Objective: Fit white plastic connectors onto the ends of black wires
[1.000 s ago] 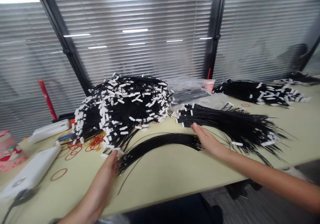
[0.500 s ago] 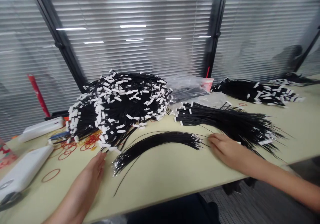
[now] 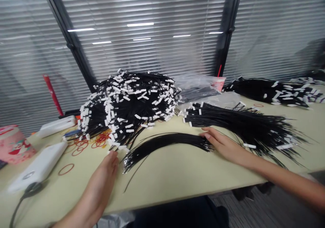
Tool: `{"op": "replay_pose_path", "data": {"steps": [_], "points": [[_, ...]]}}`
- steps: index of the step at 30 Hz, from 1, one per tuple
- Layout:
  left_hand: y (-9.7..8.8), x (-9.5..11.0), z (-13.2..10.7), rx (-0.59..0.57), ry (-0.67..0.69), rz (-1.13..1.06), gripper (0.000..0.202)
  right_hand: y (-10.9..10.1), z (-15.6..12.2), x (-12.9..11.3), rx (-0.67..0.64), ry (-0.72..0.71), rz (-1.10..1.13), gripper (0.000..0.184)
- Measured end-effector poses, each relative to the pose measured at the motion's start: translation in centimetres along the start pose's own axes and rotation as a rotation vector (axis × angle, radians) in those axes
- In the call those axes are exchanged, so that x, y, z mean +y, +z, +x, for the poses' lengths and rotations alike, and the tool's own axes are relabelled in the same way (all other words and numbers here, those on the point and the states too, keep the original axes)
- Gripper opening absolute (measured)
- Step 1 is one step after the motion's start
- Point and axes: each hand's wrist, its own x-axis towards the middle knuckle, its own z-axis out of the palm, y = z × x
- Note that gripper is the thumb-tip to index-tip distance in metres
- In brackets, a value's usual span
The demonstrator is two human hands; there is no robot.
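A curved bundle of thin black wires [image 3: 165,140] with bare silvery ends lies on the table in front of me, and one stray wire juts out from its left part. My left hand [image 3: 103,179] is held on edge just left of the bundle, its fingers stretched out, apart from the wire ends. At the other end my right hand [image 3: 223,146] reaches over the wire tips with its fingers extended. The fingertips overlap the bundle there; whether they press on it I cannot tell. Behind it sits a big heap of black wires with white connectors [image 3: 142,102].
Another pile of black wires [image 3: 236,123] lies to the right, with more wires [image 3: 269,90] farther back. Rubber bands [image 3: 100,139], white devices [image 3: 38,168], one with a cable, and a pink patterned cup [image 3: 16,145] are at left. Plastic bags [image 3: 195,87] lie near the blinds.
My right hand has moved left, from beside the bundle's right end to over its tips. The view has swung left, bringing the pink cup further in. My left hand stays near the bundle's left end.
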Motion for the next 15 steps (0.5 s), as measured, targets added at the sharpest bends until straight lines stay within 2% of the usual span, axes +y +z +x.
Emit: {"op": "replay_pose_path", "data": {"steps": [1,3,7,11,15], "points": [[0.2,0.9,-0.3,0.018,-0.082,-0.032,0.068,0.2,0.1,0.0,0.01,0.018,0.037,0.04],[0.7,2.9,-1.0,0.049,-0.249,-0.238,0.069,0.6,0.3,-0.2,0.022,0.049,0.125,0.04],[1.6,5.6,-1.9,0.062,-0.294,-0.299,0.063,1.1,0.5,-0.9,0.081,0.086,0.167,0.038],[1.6,5.7,-2.6,0.095,-0.286,-0.299,0.062,1.1,0.6,-0.9,0.222,0.183,0.038,0.04],[1.5,5.4,-2.8,0.132,-0.291,-0.348,0.061,1.6,0.9,-0.3,0.22,0.213,0.057,0.043]]}}
